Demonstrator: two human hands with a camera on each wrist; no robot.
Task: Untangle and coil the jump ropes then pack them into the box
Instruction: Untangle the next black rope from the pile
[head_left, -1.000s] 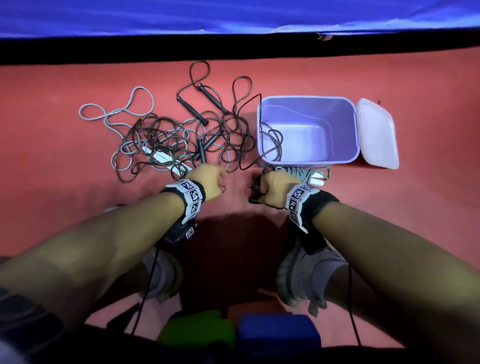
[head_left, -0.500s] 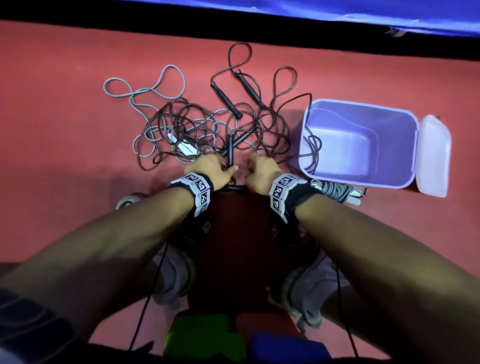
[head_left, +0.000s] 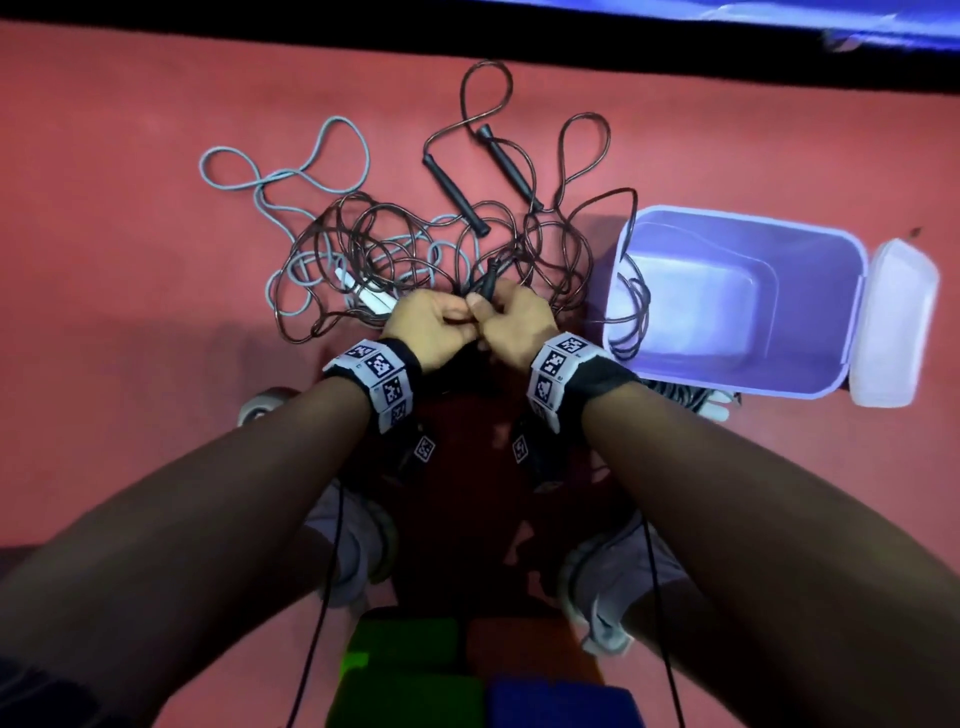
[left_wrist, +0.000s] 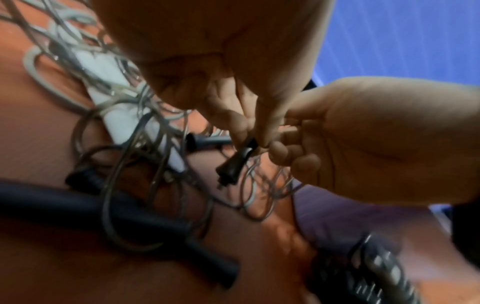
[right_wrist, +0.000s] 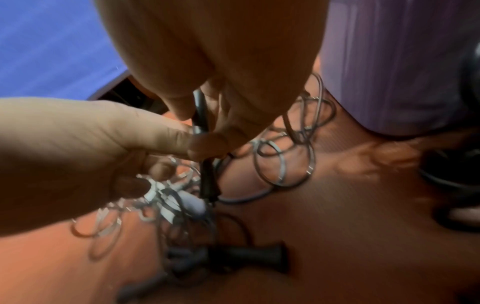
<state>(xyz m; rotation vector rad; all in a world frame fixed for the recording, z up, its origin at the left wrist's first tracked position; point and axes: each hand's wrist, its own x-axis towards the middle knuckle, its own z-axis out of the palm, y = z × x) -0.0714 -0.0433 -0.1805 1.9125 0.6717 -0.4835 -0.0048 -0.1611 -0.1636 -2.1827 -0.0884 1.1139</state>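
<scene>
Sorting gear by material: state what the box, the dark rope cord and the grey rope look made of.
Box: likely moulded plastic, smooth lilac walls with soft sheen. Dark rope cord: thin, probably glossy plastic-coated cable, holding springy loops. Grey rope: thicker and matte, perhaps rubber or braided cord; unclear.

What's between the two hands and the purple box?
Head view: loops of dark rope lie on the red floor between the hands and the purple box; one loop hangs over the box's near-left rim.
</scene>
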